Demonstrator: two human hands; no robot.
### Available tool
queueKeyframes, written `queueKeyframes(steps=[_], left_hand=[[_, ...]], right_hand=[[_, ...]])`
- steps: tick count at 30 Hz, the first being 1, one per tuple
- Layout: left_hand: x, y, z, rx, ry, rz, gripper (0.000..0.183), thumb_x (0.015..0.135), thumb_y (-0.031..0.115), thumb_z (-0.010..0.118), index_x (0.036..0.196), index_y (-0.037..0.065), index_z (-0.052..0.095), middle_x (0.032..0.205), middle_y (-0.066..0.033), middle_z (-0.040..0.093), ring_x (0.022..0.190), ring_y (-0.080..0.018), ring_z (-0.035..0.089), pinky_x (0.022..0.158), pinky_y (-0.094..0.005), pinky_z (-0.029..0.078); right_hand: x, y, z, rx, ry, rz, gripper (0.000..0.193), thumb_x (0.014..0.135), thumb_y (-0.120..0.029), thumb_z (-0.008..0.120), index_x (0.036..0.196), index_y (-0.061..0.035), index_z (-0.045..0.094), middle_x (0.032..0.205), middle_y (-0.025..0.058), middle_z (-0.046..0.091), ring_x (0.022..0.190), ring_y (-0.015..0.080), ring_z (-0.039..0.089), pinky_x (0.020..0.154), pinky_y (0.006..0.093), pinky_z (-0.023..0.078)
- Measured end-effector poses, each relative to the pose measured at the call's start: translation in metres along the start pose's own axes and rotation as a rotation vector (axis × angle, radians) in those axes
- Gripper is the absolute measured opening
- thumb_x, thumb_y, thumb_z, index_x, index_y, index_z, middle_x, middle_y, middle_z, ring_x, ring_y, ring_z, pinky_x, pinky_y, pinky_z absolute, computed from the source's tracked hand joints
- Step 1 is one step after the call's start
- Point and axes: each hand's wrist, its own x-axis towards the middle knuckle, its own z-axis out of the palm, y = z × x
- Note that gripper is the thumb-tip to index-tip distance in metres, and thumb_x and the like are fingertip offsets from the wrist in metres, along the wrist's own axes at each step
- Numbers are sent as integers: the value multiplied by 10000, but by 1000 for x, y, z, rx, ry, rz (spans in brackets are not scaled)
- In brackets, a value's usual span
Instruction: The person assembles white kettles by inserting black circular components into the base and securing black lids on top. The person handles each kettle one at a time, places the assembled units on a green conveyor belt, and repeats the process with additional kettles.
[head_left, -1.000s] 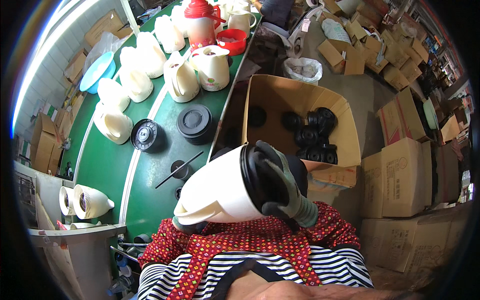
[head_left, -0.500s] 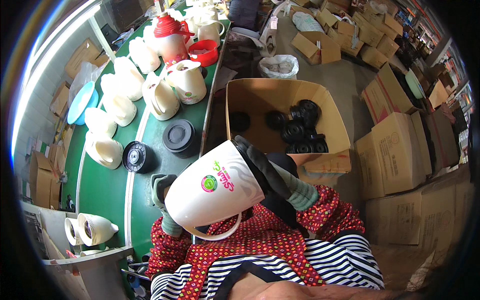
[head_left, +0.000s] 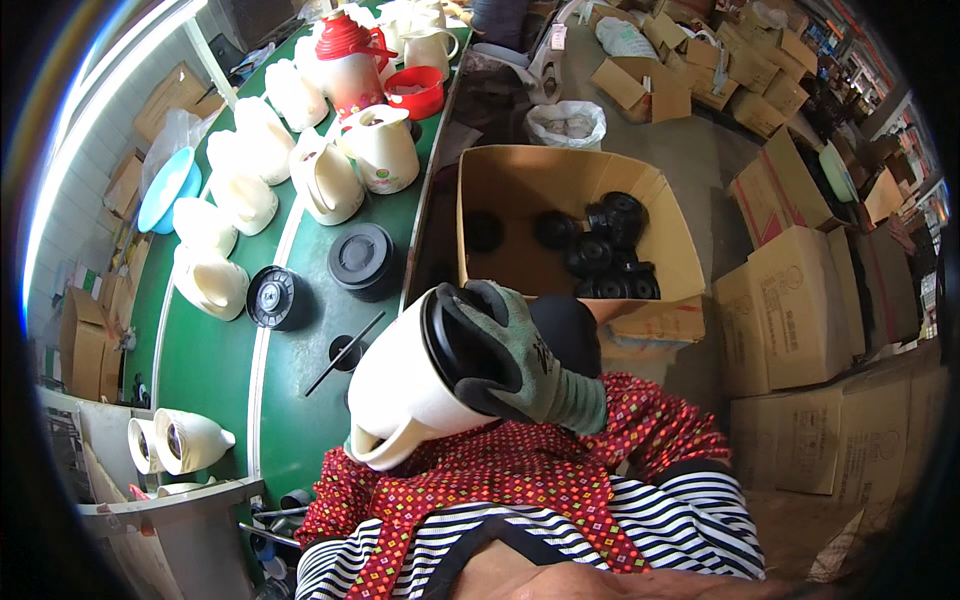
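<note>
A white plastic jug [head_left: 392,375] with a handle lies tilted in front of my chest, its bottom end turned to the right. A round black base [head_left: 455,345] sits against that end. My right hand [head_left: 515,360], in a grey glove with a dark palm, is closed around the base, fingers spread over its rim. My left hand [head_left: 348,447] is almost wholly behind the jug; only a sliver of glove shows at its left edge. Just left of the jug, a thin black rod [head_left: 330,372] crosses a small dark round shape; what holds it, if anything, is hidden.
On the green table stand several white jugs [head_left: 325,185], two black bases [head_left: 362,258] [head_left: 277,297], a red-topped jug [head_left: 350,65] and a red bowl [head_left: 415,92]. A cardboard box [head_left: 480,270] with black bases is at the right. A grey bin [head_left: 190,540] stands lower left.
The jug has turned, so its printed side no longer shows and its handle faces me. My right hand has moved over the base. My left hand has gone behind the jug. The black rod has come into view.
</note>
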Motion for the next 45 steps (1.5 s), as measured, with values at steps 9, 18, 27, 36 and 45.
queueKeyframes(steps=[9, 18, 27, 36, 45], left_hand=[[-19, 87, -11, 1046, 592, 917, 421, 867, 102, 793, 1269, 15, 704, 1130, -182, 642, 1015, -333, 667, 823, -432, 547], [-11, 2, -55, -446, -97, 285, 529, 1126, 246, 561, 1593, 36, 431, 1579, -154, 543, 1427, -291, 548, 1184, -447, 457], [12, 75, -46, 302, 453, 512, 310, 856, 146, 764, 1131, 26, 683, 1107, -135, 641, 976, -289, 649, 826, -427, 534], [-13, 69, -28, 118, 369, 272, 465, 1030, 376, 657, 1367, 58, 613, 1348, -125, 640, 1212, -269, 627, 1040, -422, 510], [15, 41, 92, -840, 55, 312, 1124, 918, 818, 598, 1711, 90, 271, 1766, -145, 268, 1612, -273, 304, 1321, -452, 250]], right_hand=[[1, 46, 35, 1608, -34, 691, 616, 1165, -422, 454, 1648, -46, 384, 1649, 82, 471, 1451, 191, 510, 1236, 353, 400], [-8, 28, -1, 120, -82, -177, 1080, 891, -609, 762, 1688, -33, 316, 1746, 351, 150, 1616, 554, 148, 1308, 594, 126], [-19, 62, 67, 1464, 267, 189, 638, 1111, -221, 579, 1678, -74, 325, 1738, 97, 326, 1574, 238, 355, 1317, 406, 253], [-3, 35, 36, 1132, 167, 218, 772, 1087, -405, 616, 1699, -70, 284, 1762, 140, 277, 1620, 284, 266, 1324, 446, 202], [37, -14, -32, 114, -359, -471, 900, 745, -637, 854, 1531, -280, 599, 1714, 341, 216, 1558, 596, 220, 1216, 729, 226]])
